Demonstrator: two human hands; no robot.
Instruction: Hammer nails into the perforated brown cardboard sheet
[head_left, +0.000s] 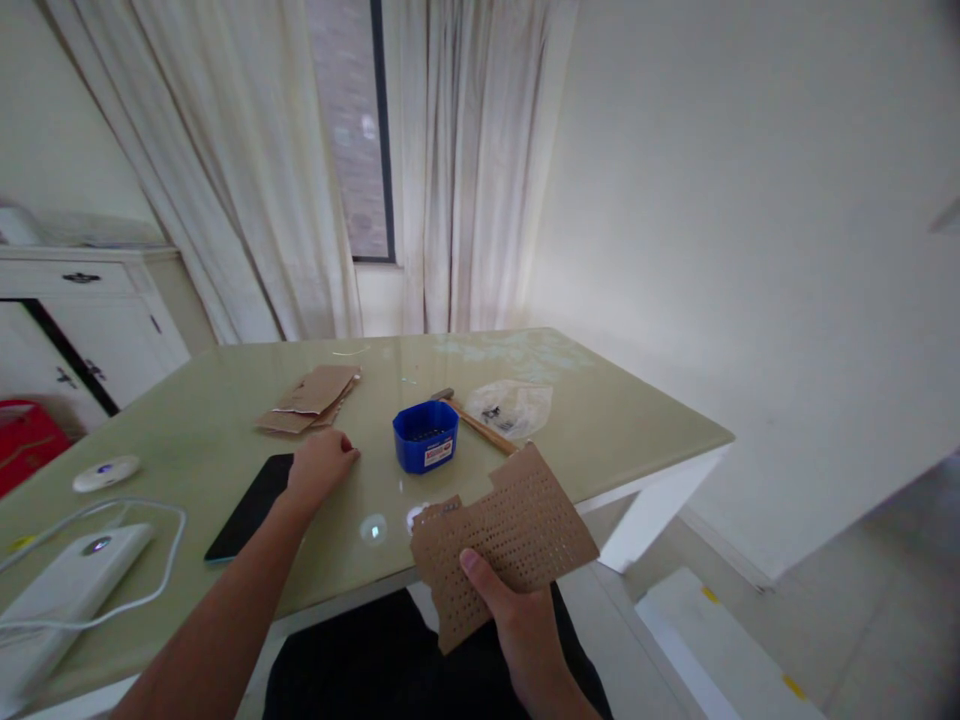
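My right hand (pixel 529 625) grips a torn piece of brown cardboard (pixel 517 525) covered in rows of small holes, its thumb lying on top. The cardboard is held tilted over the table's near edge, above my lap. My left hand (pixel 324 462) rests on the tabletop with fingers curled together; whatever is between the fingertips, if anything, cannot be made out. Beneath my left wrist lies a black phone (pixel 251 508). Between and beyond the hands stands a blue plastic box (pixel 425 437) with small dark items inside. A wooden-handled hammer (pixel 480 425) lies behind it.
Folded cardboard pieces (pixel 311 397) lie farther back on the glossy table (pixel 637 420). A clear plastic bag (pixel 514 407) with small dark pieces sits beside the hammer. At left are a white power bank (pixel 82 575), its cable (pixel 182 540) and a white oval object (pixel 106 473).
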